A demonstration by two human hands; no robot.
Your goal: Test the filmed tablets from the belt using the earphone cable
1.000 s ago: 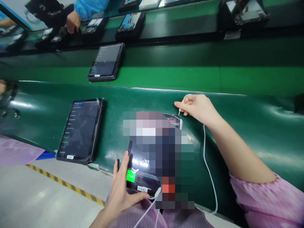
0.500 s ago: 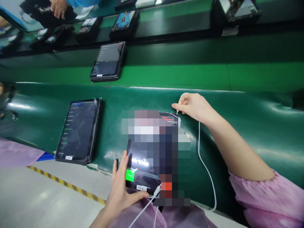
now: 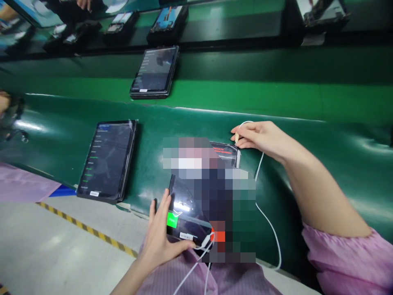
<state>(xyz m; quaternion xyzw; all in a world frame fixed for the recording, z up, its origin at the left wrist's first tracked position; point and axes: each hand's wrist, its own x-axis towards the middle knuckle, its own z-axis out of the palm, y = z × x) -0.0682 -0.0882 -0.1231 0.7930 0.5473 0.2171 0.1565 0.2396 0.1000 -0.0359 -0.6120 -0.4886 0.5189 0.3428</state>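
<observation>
A dark tablet (image 3: pixel 184 213) leans on the near edge of the green belt (image 3: pixel 322 164), its screen showing a green patch and part of it blurred out. My left hand (image 3: pixel 161 239) grips its lower left corner, thumb under the bottom edge, fingers along the side. My right hand (image 3: pixel 260 137) is pinched on the plug of a white cable (image 3: pixel 272 233) just above the tablet's top right corner. The cable runs down past my forearm. A second white cable (image 3: pixel 196 266) hangs from the tablet's bottom edge.
Another tablet (image 3: pixel 107 159) lies flat on the belt to the left. A third tablet (image 3: pixel 155 73) rests on the brighter green strip further back. Black trays with devices (image 3: pixel 167 22) line the far shelf. Grey floor with a yellow-black stripe (image 3: pixel 80 227) lies lower left.
My right hand has shifted slightly right and turned the plug downward near the tablet's top corner. The far tablet has moved right along the strip. My left hand has kept its grip.
</observation>
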